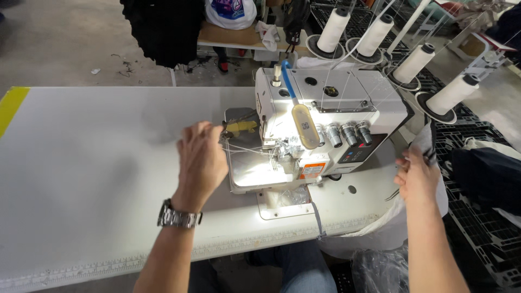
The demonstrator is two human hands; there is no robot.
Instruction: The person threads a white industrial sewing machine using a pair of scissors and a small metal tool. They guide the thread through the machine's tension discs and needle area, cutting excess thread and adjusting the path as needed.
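Observation:
A white overlock sewing machine (331,108) stands on a pale work table (97,179), its lamp lighting the needle plate (255,168). My left hand (201,160), with a metal wristwatch (178,218), rests by the machine's left side, fingers curled at a yellow part (241,127) near loose threads; whether it pinches a thread I cannot tell. My right hand (417,176) is off the table's right edge, closed on white fabric or a bag (434,179) that hangs there.
Several white thread cones (374,35) stand on a rack behind the machine. Dark cloth (488,173) lies on black plastic pallets to the right. A dark garment (163,27) hangs at the back, near a bench with a bag.

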